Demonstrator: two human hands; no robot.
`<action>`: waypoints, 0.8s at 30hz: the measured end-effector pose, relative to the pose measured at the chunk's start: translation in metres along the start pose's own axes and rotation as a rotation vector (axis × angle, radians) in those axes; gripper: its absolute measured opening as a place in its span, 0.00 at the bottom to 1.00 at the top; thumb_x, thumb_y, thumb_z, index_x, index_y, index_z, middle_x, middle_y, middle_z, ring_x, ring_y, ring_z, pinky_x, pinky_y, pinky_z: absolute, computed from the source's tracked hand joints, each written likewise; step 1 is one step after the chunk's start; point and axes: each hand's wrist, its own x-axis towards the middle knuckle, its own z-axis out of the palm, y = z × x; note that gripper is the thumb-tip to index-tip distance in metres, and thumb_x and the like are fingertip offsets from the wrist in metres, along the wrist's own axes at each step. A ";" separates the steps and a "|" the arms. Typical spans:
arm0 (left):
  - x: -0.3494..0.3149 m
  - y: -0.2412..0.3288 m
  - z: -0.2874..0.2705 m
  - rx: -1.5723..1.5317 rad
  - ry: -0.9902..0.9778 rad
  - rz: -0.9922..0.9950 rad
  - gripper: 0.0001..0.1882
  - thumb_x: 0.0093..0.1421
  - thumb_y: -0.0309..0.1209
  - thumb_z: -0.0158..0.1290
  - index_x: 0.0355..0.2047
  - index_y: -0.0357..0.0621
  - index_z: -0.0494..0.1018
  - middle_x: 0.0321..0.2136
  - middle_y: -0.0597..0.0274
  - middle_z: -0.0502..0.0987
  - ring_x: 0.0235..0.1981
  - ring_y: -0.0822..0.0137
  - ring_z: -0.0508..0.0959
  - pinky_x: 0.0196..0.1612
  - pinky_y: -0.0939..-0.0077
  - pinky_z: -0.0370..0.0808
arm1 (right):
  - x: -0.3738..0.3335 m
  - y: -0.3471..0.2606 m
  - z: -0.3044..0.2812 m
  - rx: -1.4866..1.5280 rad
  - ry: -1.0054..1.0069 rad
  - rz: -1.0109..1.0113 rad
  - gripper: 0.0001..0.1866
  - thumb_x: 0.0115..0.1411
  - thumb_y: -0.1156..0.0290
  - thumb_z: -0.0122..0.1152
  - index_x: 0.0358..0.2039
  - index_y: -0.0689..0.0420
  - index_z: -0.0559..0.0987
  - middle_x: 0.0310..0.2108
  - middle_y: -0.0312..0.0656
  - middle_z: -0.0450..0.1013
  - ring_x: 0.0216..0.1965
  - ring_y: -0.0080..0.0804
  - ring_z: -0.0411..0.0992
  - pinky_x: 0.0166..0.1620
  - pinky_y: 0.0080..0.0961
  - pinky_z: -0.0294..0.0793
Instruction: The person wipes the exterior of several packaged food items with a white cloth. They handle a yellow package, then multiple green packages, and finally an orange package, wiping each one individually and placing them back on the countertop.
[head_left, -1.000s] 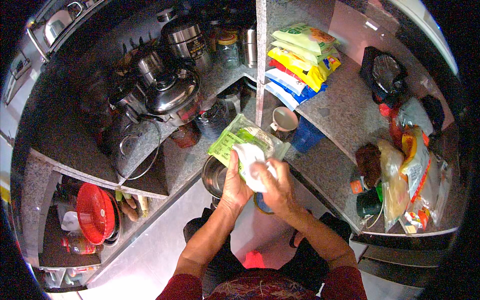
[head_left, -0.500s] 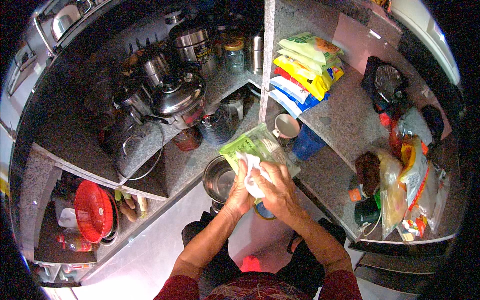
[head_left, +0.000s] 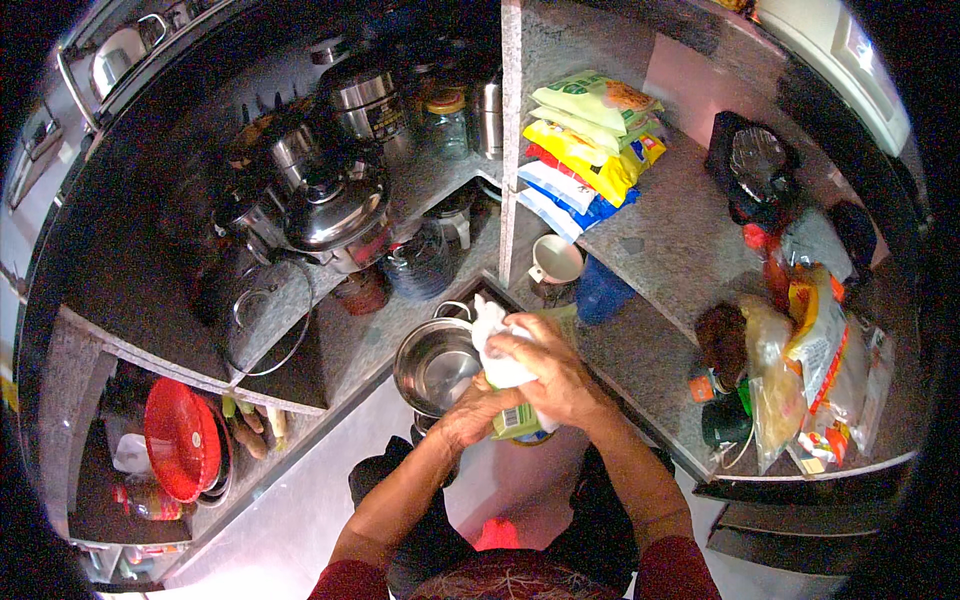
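In the middle of the view, my right hand (head_left: 562, 378) is closed around a crumpled white cloth (head_left: 490, 318) and presses it against a green plastic packet (head_left: 513, 422). My left hand (head_left: 475, 415) grips the packet from the left, its fingers partly hidden behind it. Most of the packet is covered by the cloth and my hands. A shiny steel pot (head_left: 432, 365) lies just left of my hands, its inside facing up.
A stack of packets (head_left: 600, 150) lies on the right shelf, above a cup (head_left: 557, 260) and a blue container (head_left: 602, 290). Lidded steel pots (head_left: 335, 215) crowd the left shelf. A red basket (head_left: 183, 440) stands lower left; bagged goods (head_left: 815, 320) lie far right.
The packet has turned from lying flat and upward to sitting lower between my hands. My right hand and the cloth now cover its upper part. The view has shifted slightly.
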 end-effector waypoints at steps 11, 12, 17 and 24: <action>0.001 0.010 0.016 -0.081 0.033 0.037 0.26 0.49 0.30 0.58 0.49 0.46 0.65 0.44 0.65 0.72 0.44 0.65 0.72 0.47 0.66 0.71 | -0.006 0.023 0.000 -0.435 0.310 0.091 0.20 0.42 0.78 0.59 0.40 0.53 0.72 0.41 0.50 0.63 0.41 0.51 0.64 0.43 0.39 0.67; 0.002 0.010 0.016 -0.100 0.047 0.055 0.25 0.50 0.30 0.58 0.49 0.46 0.65 0.43 0.65 0.72 0.43 0.65 0.73 0.47 0.65 0.71 | -0.007 0.028 -0.001 -0.480 0.338 0.116 0.20 0.43 0.78 0.59 0.40 0.54 0.72 0.41 0.50 0.63 0.41 0.51 0.64 0.43 0.40 0.67; 0.004 0.019 0.016 -0.357 0.129 0.176 0.20 0.54 0.32 0.55 0.47 0.47 0.66 0.43 0.65 0.72 0.43 0.66 0.73 0.47 0.66 0.71 | -0.017 0.032 0.001 -0.513 0.307 0.090 0.23 0.44 0.79 0.58 0.45 0.60 0.69 0.41 0.51 0.63 0.41 0.51 0.64 0.43 0.39 0.66; 0.011 0.027 -0.001 -0.473 0.193 0.299 0.22 0.56 0.40 0.52 0.49 0.46 0.65 0.45 0.60 0.72 0.44 0.63 0.73 0.48 0.65 0.70 | -0.030 0.008 0.006 -0.476 0.030 -0.141 0.23 0.46 0.80 0.55 0.46 0.60 0.69 0.41 0.50 0.64 0.39 0.49 0.65 0.40 0.38 0.67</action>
